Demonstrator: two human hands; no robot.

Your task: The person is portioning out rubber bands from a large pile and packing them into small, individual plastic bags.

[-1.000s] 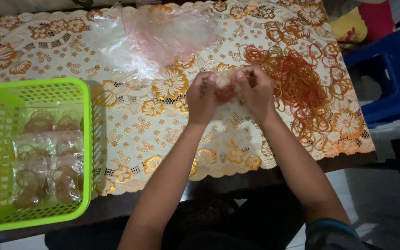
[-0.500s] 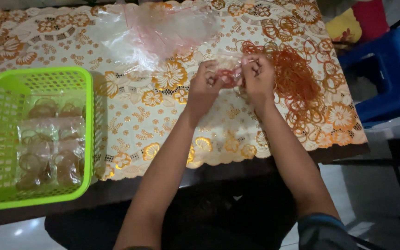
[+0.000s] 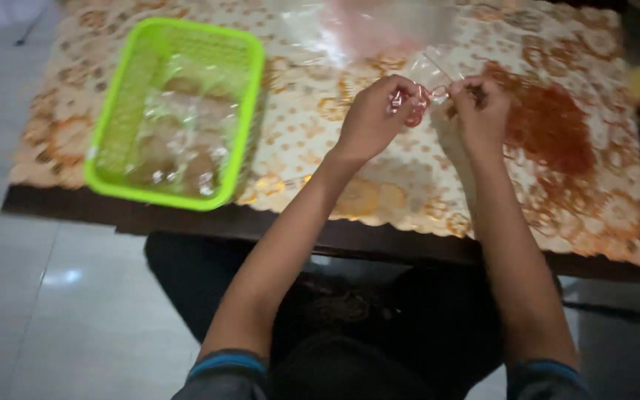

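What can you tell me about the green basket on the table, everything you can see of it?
The green basket is a bright lime, rectangular tray-like bin that looks like plastic, with perforated lattice walls and a thicker smooth rim. It sits upright on the patterned tablecloth near the table's front edge, turned slightly askew. Inside lie several clear-wrapped brownish packets; their contents are too blurred to tell. Neither hand touches it; the left hand works well off to its side.

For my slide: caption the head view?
Both hands stretch a red rubber band beside a green basket.
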